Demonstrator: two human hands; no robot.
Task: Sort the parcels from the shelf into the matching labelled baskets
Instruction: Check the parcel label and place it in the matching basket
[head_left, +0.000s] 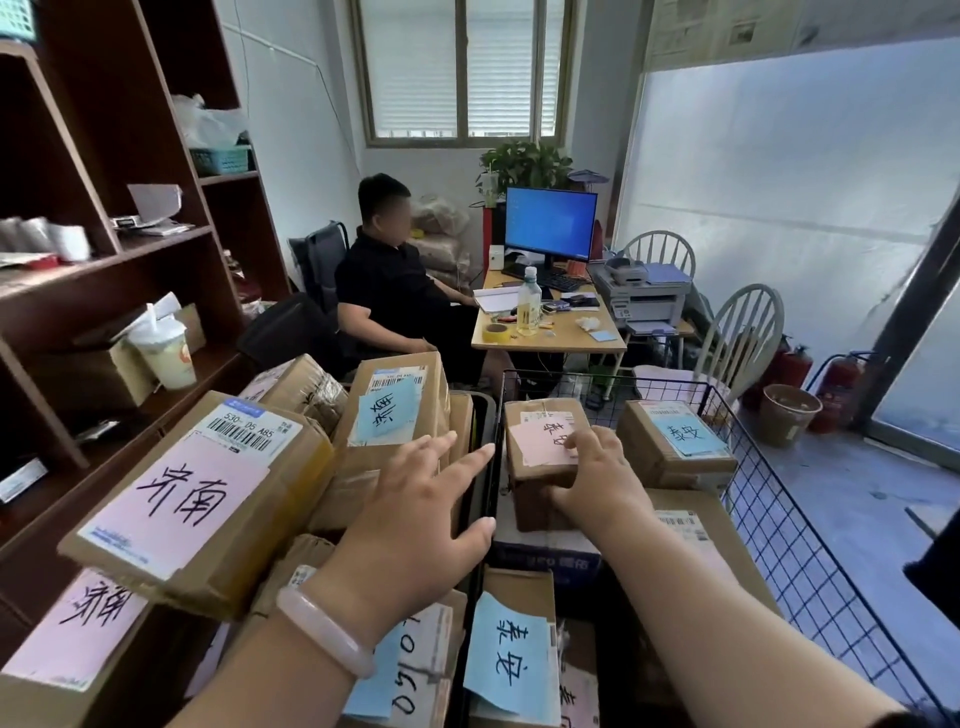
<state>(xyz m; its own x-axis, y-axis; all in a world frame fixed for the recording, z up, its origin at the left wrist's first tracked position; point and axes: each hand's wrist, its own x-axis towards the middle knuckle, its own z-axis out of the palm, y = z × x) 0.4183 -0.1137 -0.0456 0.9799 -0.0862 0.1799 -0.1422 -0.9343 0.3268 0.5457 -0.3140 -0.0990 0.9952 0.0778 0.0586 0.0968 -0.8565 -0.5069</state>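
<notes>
The pink-labelled parcel (535, 441) is pinched by the grip of the right hand (597, 483) inside the wire basket (789, 530); the left hand (415, 519) is held spread just beside it, leftward

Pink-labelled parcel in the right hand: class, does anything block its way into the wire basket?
Nothing visible does. The right hand grips the pink-labelled parcel already inside the wire basket, over other boxes; the blue-labelled parcel sits apart to its right. The left hand hovers open beside it.
</notes>
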